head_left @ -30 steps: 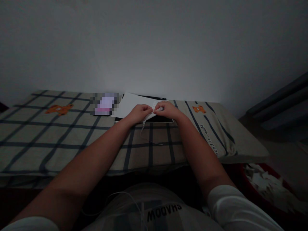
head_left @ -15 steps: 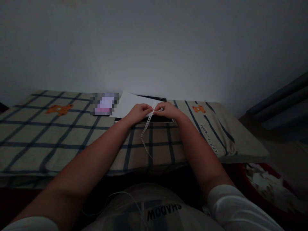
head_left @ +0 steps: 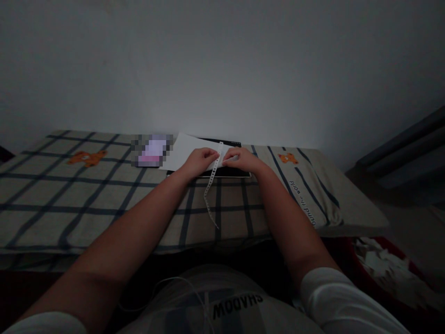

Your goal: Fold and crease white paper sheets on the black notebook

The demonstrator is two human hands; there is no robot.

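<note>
Both hands pinched shut on paper: perforated strip (head_left: 212, 178) was held by left hand (head_left: 200, 161), white sheet (head_left: 184, 150) by right hand (head_left: 242, 159), over a black board (head_left: 229, 171) on the checked bedding (head_left: 104, 199); strip end dangled toward the body.

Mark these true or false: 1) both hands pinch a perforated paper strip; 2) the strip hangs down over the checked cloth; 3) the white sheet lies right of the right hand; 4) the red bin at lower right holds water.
1) True: left hand and right hand pinch the perforated paper strip.
2) True: it trails over the checked cloth.
3) False: the white sheet lies behind the left hand.
4) False: the red bin holds paper scraps.
</note>
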